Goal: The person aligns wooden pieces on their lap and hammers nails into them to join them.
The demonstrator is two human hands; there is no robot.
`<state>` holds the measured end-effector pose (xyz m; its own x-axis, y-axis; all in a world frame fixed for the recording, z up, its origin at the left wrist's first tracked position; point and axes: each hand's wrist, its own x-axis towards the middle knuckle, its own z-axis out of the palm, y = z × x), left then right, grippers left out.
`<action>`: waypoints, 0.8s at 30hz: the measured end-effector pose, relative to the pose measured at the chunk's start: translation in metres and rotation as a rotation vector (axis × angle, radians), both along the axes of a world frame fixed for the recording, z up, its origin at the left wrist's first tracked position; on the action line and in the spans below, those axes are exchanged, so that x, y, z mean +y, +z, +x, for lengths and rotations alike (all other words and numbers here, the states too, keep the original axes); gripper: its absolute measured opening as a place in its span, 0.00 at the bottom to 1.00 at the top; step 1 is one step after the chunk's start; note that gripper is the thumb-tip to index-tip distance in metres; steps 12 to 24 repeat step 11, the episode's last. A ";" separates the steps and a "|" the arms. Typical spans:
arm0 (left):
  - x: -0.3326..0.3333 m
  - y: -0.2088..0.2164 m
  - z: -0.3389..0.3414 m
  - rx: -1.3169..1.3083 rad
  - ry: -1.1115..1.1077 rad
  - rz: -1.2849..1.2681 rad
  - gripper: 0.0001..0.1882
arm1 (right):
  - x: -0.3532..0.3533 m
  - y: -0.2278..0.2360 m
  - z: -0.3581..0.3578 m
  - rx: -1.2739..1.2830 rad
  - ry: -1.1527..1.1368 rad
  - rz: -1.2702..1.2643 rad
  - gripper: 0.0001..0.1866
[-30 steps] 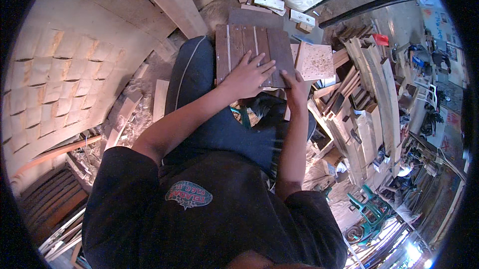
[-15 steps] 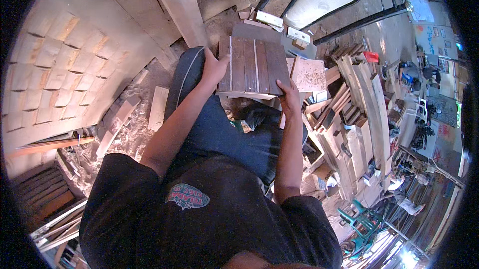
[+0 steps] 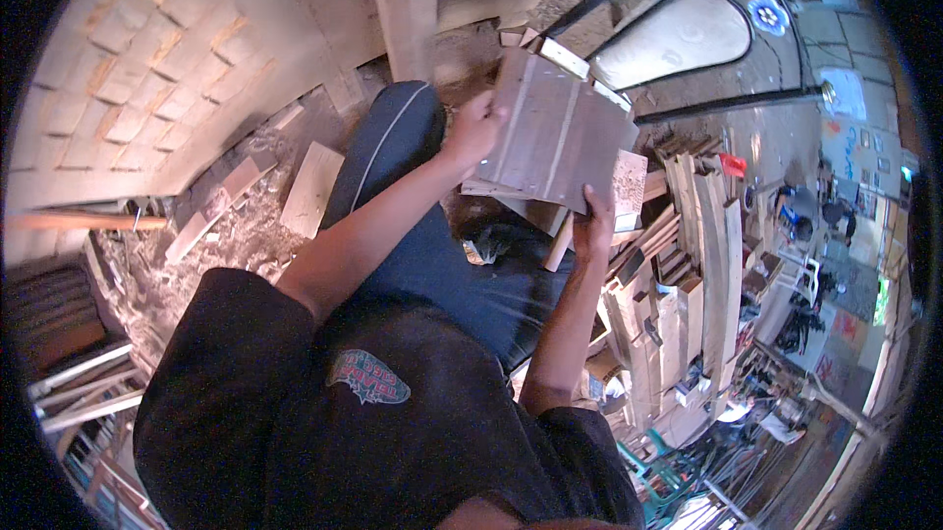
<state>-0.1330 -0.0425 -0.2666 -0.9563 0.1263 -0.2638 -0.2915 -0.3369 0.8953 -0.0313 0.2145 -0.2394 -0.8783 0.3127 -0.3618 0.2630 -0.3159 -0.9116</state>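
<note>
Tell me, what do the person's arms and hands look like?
Both forearms are bare, and the left hand and right hand wear no gloves. Short black sleeves of a T-shirt cover the upper arms. No watch or rings show.

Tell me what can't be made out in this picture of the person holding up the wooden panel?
Head view:
- Far face of the wooden panel: turned away.
- Left hand fingertips: wrapped behind the panel's edge.
- Right hand palm: pressed under its lower edge.
- Stacked boards at right: bent and small near the rim.
- Feet: hidden under the panel.
</note>
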 end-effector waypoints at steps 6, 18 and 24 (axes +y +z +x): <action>0.039 -0.007 -0.028 -0.013 0.013 0.003 0.17 | 0.018 0.007 -0.017 0.031 -0.068 -0.023 0.28; 0.046 -0.025 -0.022 -0.131 0.015 -0.028 0.18 | 0.036 -0.012 -0.022 -0.035 0.002 0.010 0.34; 0.046 -0.025 -0.022 -0.131 0.015 -0.028 0.18 | 0.036 -0.012 -0.022 -0.035 0.002 0.010 0.34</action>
